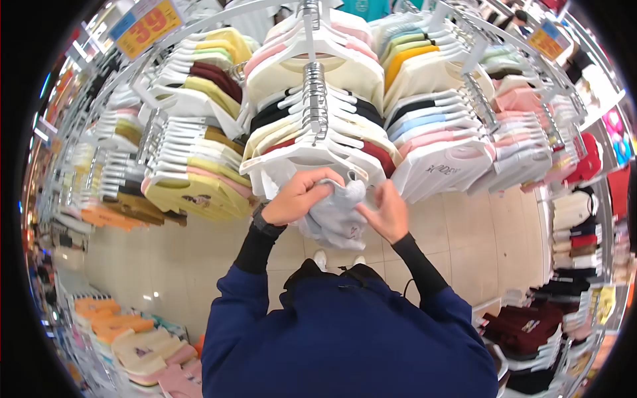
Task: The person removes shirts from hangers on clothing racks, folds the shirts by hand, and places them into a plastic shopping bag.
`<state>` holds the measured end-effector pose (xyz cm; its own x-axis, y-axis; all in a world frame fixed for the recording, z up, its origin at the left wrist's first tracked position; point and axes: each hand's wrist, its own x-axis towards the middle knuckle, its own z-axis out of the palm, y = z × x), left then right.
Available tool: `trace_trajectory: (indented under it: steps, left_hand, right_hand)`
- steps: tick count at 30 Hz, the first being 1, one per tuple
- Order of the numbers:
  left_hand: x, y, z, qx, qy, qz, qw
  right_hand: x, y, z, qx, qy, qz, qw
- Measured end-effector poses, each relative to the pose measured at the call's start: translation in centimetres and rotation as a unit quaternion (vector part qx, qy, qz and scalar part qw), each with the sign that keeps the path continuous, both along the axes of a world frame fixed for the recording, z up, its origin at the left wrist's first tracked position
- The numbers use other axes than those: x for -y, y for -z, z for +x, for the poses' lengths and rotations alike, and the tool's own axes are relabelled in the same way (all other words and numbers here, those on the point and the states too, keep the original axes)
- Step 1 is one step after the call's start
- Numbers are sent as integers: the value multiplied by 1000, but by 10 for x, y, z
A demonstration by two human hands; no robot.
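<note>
Pinching bunched pale grey top [332,220] high up in left hand [298,196], in front of hanging garments [348,76], probably to let it drape. Holding right hand [387,212] beside it; cannot tell whether gripping.

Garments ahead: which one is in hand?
The light-grey fabric garment, gripped by the left hand, right hand at its side; neighbouring garments hang in rows.

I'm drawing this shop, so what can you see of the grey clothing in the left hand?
The pale grey clothing looks soft, with a small pinkish mark low down. It hangs bunched and creased before the racked clothes, above the tiled floor. The left hand pinches its top; the right hand seems to touch its side.
</note>
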<state>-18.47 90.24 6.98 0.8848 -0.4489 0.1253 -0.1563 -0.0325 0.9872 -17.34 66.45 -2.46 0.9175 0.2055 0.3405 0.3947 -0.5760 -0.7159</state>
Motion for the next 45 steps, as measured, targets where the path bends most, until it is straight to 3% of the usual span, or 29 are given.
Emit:
trace_trajectory:
  steps: [1, 3, 6, 9, 10, 13, 16, 19, 22, 26, 27, 28, 30, 33, 34, 37, 40, 43, 45]
  left_hand:
    - [1, -1, 0, 4, -10, 11, 1000]
    - [-2, -8, -5, 7, -49, 24, 998]
    - [-17, -18, -24, -4, -116, 46, 992]
    - [-21, -20, -56, -80, -163, -8, 983]
    - [-23, -15, -62, -97, -166, -31, 981]
    - [-38, 2, -71, -74, -199, -9, 977]
    - [-62, 10, -84, -107, -248, -55, 961]
    - [-88, 13, -90, -83, -260, -29, 962]
    - [-108, 15, -96, -55, -291, 5, 955]
    - [-126, 15, -101, -22, -288, 24, 957]
    - [-129, 15, -101, -13, -287, 20, 958]
    - [-133, 15, -98, 90, -347, 85, 930]
    - [-142, 14, -91, 288, -448, 208, 820]
    - [-131, -2, -115, 156, -512, 189, 823]
    - [-116, -2, -117, 151, -473, 192, 847]
    - [-63, -10, -111, 99, -453, 282, 840]
    - [-75, 22, -94, 47, -466, 184, 864]
    - [-87, 51, -90, 87, -375, 69, 921]
    - [-91, 64, -97, 99, -427, 142, 888]
  right_hand:
    - [-13, -10, 9, 36, -103, 86, 990]
    - [-30, -4, 27, 5, -291, 126, 948]
    - [-45, -8, 38, -49, -387, 111, 914]
    - [-61, -17, 32, 29, -437, 214, 873]
    - [-68, -5, 25, -104, -448, 278, 843]
    - [-84, 8, 16, -279, -480, 312, 771]
    - [-86, -15, 26, -295, -494, 220, 788]
    - [-99, -33, 41, -118, -530, 151, 826]
    - [-110, -66, 39, -164, -506, 141, 835]
    - [-133, -88, 33, -227, -546, 177, 787]
    - [-137, -89, 32, -211, -532, 164, 804]
    - [-142, -87, 31, -195, -517, 150, 820]
    - [-150, -79, 32, -159, -479, 142, 851]
    - [-163, -65, 40, -83, -398, 170, 898]
    - [-169, -60, 35, -58, -367, 186, 909]
    - [-185, -54, 14, -24, -299, 231, 926]
    - [-194, -55, -17, 23, -261, 245, 933]
    - [-188, -39, -26, -6, -268, 232, 935]
    - [-181, -34, -28, -8, -269, 220, 938]
